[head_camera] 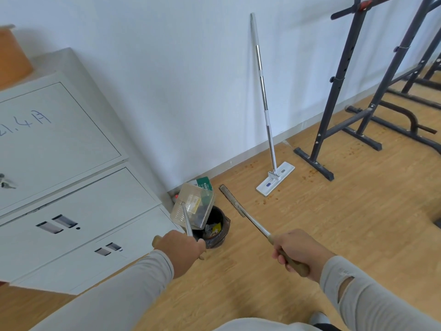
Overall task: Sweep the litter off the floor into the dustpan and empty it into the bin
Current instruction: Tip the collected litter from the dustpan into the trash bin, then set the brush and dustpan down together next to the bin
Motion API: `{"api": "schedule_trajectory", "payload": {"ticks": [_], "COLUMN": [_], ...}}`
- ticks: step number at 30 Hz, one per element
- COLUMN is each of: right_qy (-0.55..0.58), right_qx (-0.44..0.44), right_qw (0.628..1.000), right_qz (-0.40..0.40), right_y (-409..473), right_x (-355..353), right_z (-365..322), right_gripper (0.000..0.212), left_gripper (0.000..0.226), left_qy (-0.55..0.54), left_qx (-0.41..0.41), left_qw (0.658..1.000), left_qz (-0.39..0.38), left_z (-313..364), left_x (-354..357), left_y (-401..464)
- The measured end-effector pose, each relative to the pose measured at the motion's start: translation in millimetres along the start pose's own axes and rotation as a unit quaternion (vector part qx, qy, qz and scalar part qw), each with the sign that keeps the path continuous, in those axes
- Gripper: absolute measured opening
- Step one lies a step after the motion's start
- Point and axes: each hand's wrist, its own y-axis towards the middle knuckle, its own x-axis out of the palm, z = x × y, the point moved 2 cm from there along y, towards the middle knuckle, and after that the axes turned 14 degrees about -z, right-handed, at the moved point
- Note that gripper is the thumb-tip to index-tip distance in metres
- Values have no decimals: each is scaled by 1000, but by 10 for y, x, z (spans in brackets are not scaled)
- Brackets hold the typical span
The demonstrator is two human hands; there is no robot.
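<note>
The right hand [301,252] grips the broom [235,204]; the left hand [180,248] grips the dustpan [193,206], tilted over the bin [216,231]. Emptying is underway, I judge; next, tip steeper

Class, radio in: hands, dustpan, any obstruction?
Left hand grips dustpan, tipped over bin. Right hand grips broom. Nothing in the way.

One head-worn camera looks forward and steeply down from standing height. It faces the white wall [191,80], with the bin [216,231] near frame centre.
</note>
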Motion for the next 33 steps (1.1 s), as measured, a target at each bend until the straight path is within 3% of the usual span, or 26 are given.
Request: {"api": "schedule_trajectory", "payload": {"ticks": [5,8,13,16,23,27,31,33], "right_qy": [93,153,86,47,39,-70,-158,-179], "right_qx": [-3,-43,-130,-178,-198,-181,-140,-127], "right_qw": [995,981,970,969,966,973,976,975], "right_qz": [-37,-111,-186,-164,-162,-122,-46,-13], "right_y": [-103,-282,-569,-675,-711,-615,-411,-297], "right_x": [-237,-436,-761,-967,-1572,-1939,-2226,-2328], "right_z": [-254,-529,-915,-1105,-1295,-1380,-1475,-1529], "right_gripper": [20,21,21,17,34,43,11,14], "left_gripper": [23,21,28,27,16,15,16,14], "left_qy": [-52,-87,-156,-272,-494,-560,-629,-653], "left_qx": [-25,-27,-50,-84,-138,-157,-167,-179], "left_qw": [997,990,968,933,820,774,727,709], "left_qz": [52,107,190,222,254,250,219,200], "left_z": [-41,-87,-26,7,116,341,631,754], "left_x": [-279,-549,-1113,-1419,-1953,-2074,-2095,-2105], "left_y": [-112,-188,-358,-395,-196,47,368,530]}}
